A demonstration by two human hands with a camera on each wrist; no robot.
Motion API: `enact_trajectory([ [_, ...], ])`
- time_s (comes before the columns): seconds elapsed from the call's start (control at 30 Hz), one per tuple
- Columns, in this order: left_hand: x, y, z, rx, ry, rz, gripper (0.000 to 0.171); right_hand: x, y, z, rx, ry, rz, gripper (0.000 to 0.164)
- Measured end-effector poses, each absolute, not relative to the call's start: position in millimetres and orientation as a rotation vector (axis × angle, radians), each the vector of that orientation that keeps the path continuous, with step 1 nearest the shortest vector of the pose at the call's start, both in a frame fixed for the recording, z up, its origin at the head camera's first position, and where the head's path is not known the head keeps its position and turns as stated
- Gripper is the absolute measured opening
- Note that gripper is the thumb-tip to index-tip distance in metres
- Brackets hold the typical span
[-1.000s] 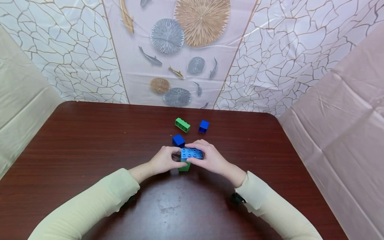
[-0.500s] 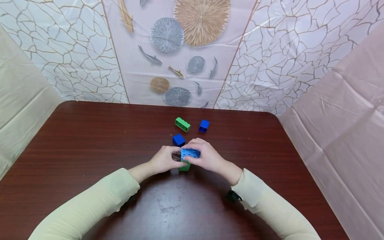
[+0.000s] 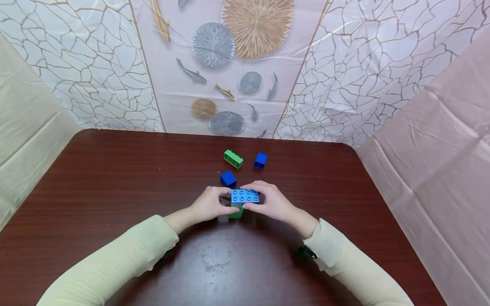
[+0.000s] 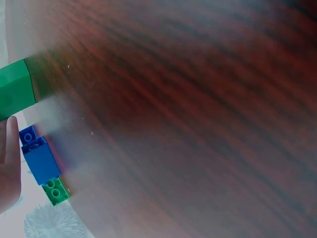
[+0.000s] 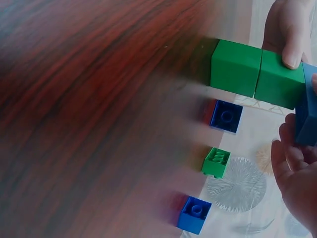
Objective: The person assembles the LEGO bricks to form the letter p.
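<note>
Two green blocks (image 5: 235, 68) stand stacked on the table, with a light blue brick (image 3: 245, 196) lying across the top, its studs facing up. My left hand (image 3: 208, 205) grips the stack from the left; in the right wrist view its thumb (image 5: 292, 53) presses the upper green block (image 5: 281, 79). My right hand (image 3: 272, 205) holds the right part of the blue brick, thumb on the near side and fingers on the far side. The left wrist view catches only part of the left hand (image 4: 9, 166) beside a green block (image 4: 15, 89).
Just behind the stack sits a dark blue block (image 3: 228, 179). Farther back lie a green brick (image 3: 233, 159) on its side and another dark blue block (image 3: 260, 160). The brown table (image 3: 115, 178) ends at a patterned cloth backdrop (image 3: 176, 102).
My right hand slid left over the blue brick half a second ago, covering more studs, and has since moved back right to its end. The left hand keeps its place on the stack.
</note>
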State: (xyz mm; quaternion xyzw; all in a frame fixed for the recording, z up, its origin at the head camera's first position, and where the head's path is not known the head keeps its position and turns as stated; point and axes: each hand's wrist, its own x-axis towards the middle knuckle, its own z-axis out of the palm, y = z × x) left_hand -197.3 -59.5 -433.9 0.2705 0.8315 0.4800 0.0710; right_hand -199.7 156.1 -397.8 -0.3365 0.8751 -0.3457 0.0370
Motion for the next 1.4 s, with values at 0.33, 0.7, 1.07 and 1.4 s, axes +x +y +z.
enact_trajectory([
  [0.33,-198.6,-60.7,-433.3,0.798,2.498,1.417,0.032,-205.2,157.3,-393.4,-1.087,2.643,-1.041,0.039],
  [0.7,-199.2,-60.3,-435.6,0.773,2.496,1.398,0.032,-204.0,158.1,-395.9,-1.039,2.641,-1.043,0.041],
  [1.07,-197.6,-57.5,-435.5,0.764,2.496,1.408,0.033,-228.9,173.0,-397.5,-0.759,2.421,-1.293,0.035],
  [1.4,-197.4,-57.8,-439.3,0.744,2.498,1.416,0.031,-266.4,153.6,-406.6,-0.465,2.580,-1.333,0.040],
])
